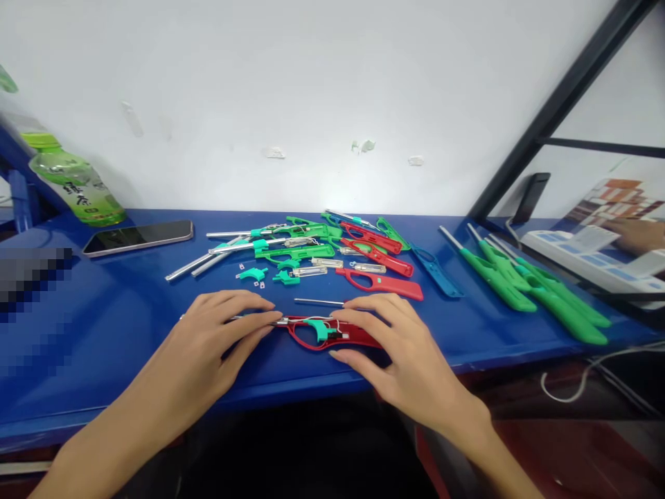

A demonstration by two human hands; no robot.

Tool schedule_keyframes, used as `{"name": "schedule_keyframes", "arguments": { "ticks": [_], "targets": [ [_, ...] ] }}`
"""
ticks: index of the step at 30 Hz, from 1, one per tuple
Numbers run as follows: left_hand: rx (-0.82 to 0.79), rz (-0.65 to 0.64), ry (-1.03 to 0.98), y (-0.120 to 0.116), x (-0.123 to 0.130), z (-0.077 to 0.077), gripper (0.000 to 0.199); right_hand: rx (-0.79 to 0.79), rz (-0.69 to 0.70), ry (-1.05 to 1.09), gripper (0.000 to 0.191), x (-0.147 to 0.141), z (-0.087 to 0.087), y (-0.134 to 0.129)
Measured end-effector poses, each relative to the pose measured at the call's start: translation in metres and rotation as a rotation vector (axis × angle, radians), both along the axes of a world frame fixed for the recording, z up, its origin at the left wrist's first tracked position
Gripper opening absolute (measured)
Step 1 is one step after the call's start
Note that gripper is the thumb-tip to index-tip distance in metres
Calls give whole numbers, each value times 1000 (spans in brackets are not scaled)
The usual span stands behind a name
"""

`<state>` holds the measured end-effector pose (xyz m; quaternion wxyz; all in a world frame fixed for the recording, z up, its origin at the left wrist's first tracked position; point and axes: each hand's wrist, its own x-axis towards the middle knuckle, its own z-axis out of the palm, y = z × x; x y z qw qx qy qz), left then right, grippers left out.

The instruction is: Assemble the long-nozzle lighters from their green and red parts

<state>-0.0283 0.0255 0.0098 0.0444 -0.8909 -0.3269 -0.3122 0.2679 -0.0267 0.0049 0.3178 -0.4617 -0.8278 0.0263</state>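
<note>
A red lighter half-shell [306,339], a long-nosed gas lighter opened up, lies before me on the blue table. In it sit a teal trigger [319,330] and a thin white wire. My left hand [221,333] pinches the lighter's metal tube where it enters the shell; most of the tube is hidden under the fingers. Around the handle end, my right hand [397,339] grips the shell between thumb and fingers. A thin metal rod [318,301] lies just beyond the shell, its right end hidden by my right hand.
Lighter shells [384,283], metal tubes [190,265], clear fuel tanks [310,271] and teal triggers [253,274] are heaped behind. Several green lighters [499,277] lie right, near a black frame. A phone [140,237] and bottle [77,184] stand left. Another person's hand [636,232] shows far right.
</note>
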Motion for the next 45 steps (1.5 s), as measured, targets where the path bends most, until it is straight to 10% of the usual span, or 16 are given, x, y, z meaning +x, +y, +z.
{"name": "schedule_keyframes", "arguments": {
  "ticks": [19,28,45],
  "targets": [
    [-86,67,28,-12,-2,-2,23,82,-33,157,19,0,-1,-1],
    [-103,74,37,-13,-3,-7,26,164,-321,40,24,70,4,22],
    [-95,84,56,-13,-3,-6,28,59,-227,-82,29,84,0,38]
  ]
}}
